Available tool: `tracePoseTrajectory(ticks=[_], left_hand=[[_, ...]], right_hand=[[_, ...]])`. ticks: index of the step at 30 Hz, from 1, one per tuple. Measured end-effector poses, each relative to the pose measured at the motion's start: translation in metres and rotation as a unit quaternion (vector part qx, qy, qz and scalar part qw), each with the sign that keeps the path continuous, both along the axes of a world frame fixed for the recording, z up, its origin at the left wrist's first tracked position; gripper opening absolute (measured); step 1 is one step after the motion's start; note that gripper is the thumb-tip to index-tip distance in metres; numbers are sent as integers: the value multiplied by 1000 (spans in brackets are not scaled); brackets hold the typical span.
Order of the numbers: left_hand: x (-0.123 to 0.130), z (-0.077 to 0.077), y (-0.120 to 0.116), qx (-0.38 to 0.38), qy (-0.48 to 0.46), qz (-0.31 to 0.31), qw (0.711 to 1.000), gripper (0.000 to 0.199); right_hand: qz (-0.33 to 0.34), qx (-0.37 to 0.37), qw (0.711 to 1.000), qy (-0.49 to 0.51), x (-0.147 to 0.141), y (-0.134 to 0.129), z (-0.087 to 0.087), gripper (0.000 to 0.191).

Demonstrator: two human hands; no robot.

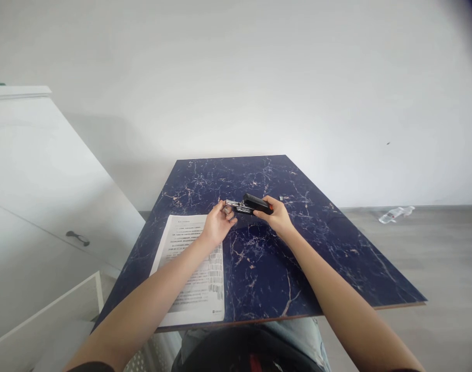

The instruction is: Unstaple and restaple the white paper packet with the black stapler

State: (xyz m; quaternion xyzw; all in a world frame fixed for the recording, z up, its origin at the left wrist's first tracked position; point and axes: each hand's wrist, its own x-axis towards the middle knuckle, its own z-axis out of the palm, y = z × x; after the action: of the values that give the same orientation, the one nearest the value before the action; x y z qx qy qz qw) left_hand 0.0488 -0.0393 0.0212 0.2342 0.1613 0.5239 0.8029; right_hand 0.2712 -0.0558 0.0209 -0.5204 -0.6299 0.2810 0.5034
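A black stapler (258, 203) with a bit of orange near its rear is held above the middle of the table, its top lifted away from the silvery metal magazine. My right hand (278, 216) is closed around the stapler's rear part. My left hand (219, 223) pinches the front end of the metal part between thumb and fingers; whether loose staples are also in those fingers I cannot make out. Below my left hand and forearm lies a printed paper booklet (185, 232), partly hidden by the arm. A tiny grey piece (282, 198) rests on the table just beyond my right hand.
The table (259, 289) has a dark blue marbled top, and its front edge is close to my body. On the left stands a white cabinet (34, 170) with a dark handle (77, 237). A crumpled clear plastic wrapper (396, 214) lies on the floor at right, by the wall.
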Motion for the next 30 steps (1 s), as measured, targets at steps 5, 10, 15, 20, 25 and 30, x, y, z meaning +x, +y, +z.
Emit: tracePoseTrajectory(ticks=[5,10,15,20,25,30], left_hand=[[1,2,-2,-3,8,-4,1000,23],[2,1,-1,2,14,-8,1000,23],[1,0,-1,-5,12,-3,1000,23],[1,1,-1,-5,15,-1,1000,23],[1,0,-1,-4,20,1,1000,23],[1,-2,-1,2,20,-5,1000,23]], right_hand=[[6,-6,1000,11,-1,-1,2,31],[16,-5,1000,14,-2,-2,2,31],[13,-6,1000,2,-1,-1,1,32],[11,-4,1000,2,-1,-1,1,32],[21,-3,1000,13,-2,-1,0,31],[20,-3,1000,13,-2,0,-1,32]])
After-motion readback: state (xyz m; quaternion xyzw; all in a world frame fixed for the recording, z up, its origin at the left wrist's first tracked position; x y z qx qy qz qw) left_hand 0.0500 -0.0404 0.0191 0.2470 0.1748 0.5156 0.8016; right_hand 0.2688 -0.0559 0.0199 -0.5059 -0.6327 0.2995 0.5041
